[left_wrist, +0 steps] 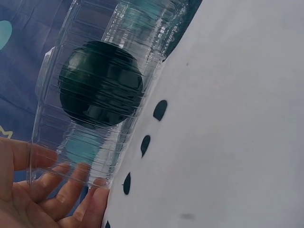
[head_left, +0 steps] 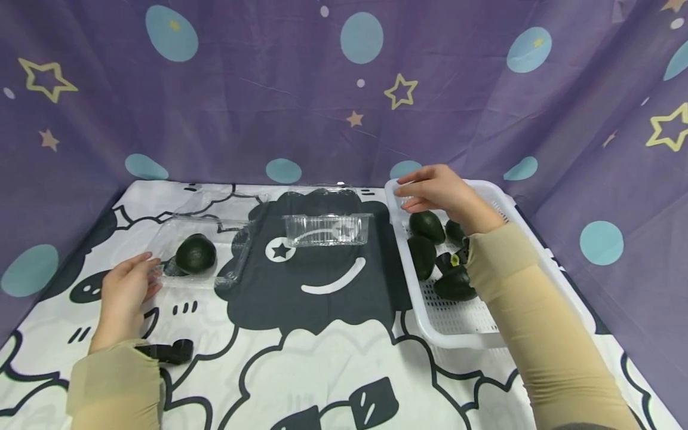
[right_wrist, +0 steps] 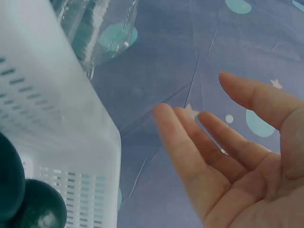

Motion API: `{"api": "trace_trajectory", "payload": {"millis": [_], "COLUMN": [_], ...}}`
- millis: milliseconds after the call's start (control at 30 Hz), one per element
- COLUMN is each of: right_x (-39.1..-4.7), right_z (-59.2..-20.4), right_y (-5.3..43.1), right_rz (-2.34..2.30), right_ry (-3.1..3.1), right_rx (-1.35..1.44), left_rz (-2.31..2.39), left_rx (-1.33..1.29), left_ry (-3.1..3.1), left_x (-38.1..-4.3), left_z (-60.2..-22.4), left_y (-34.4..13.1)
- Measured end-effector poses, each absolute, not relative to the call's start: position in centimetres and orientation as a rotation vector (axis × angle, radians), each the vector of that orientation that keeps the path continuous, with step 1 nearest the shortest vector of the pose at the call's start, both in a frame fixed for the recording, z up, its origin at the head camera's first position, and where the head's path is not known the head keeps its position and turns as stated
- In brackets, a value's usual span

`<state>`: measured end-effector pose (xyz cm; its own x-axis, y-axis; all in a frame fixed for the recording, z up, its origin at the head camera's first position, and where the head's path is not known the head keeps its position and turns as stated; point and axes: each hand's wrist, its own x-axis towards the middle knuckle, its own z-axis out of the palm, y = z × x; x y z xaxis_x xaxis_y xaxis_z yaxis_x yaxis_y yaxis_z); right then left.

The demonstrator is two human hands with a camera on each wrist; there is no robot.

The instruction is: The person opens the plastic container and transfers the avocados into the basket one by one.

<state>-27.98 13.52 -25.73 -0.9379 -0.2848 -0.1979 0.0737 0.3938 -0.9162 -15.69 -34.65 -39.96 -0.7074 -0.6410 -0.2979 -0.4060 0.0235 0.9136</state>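
Observation:
At the left, a dark green avocado (head_left: 196, 254) lies in a clear plastic clamshell container (head_left: 231, 269). My left hand (head_left: 125, 292) holds this container by its left end; in the left wrist view the fingers (left_wrist: 76, 187) bend against the end wall. Over the far left corner of a white plastic basket (head_left: 424, 319) hovers my right hand (head_left: 438, 191), holding nothing. Its fingers (right_wrist: 173, 137) are loosely extended, the thumb apart from them. Several avocados (head_left: 421, 257) lie in the basket's left part, below that hand; my right forearm hides some of the basket.
A second clear plastic container (head_left: 328, 230) stands mid-table toward the back, its lid raised behind it. A purple patterned curtain (head_left: 301, 95) hangs behind the table. The tablecloth (head_left: 322, 358) carries a black-and-white sheep print. A black camera mount (head_left: 174, 352) sits at my left wrist.

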Motion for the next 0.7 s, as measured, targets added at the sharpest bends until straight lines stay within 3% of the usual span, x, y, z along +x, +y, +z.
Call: {"api": "trace_trajectory", "payload": {"millis": [700], "right_x": [-27.2], "right_z": [-25.3], "right_y": [8.8], "right_rz": [-1.749], "right_ry": [2.139], "right_rx": [-0.297], "left_rz": [-1.757], "left_rx": [1.086], "left_ry": [-2.130], "left_x": [-15.6], "left_z": [-39.9], "left_y": [-34.8]}}
